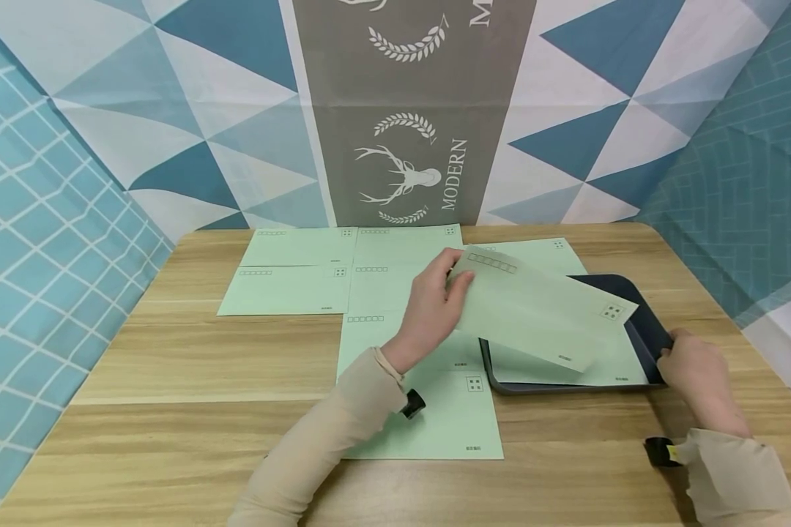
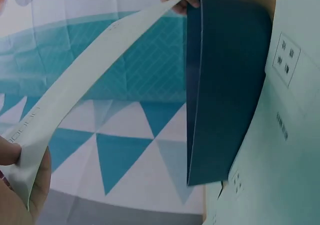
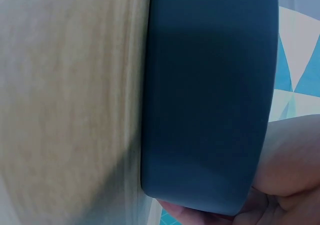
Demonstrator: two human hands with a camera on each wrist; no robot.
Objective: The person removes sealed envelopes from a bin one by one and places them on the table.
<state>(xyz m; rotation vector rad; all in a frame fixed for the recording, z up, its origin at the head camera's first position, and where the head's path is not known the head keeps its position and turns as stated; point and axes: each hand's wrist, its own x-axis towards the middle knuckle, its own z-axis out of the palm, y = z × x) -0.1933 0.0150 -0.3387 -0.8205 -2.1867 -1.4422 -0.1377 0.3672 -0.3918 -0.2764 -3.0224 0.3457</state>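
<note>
My left hand pinches the left end of a pale green envelope between thumb and fingers. That envelope hangs tilted above a dark blue tray, its right end lower than its left. In the left wrist view the envelope appears nearly edge-on, slanting towards the tray. Inside the tray lies at least one more green envelope. My right hand grips the tray's right rim. The right wrist view has the tray's outer wall close up, with fingers around its corner.
Several green envelopes lie flat on the wooden table, among them a left pair, a middle column and one behind the tray. The nearest one lies under my left forearm. A patterned cloth hangs behind the table.
</note>
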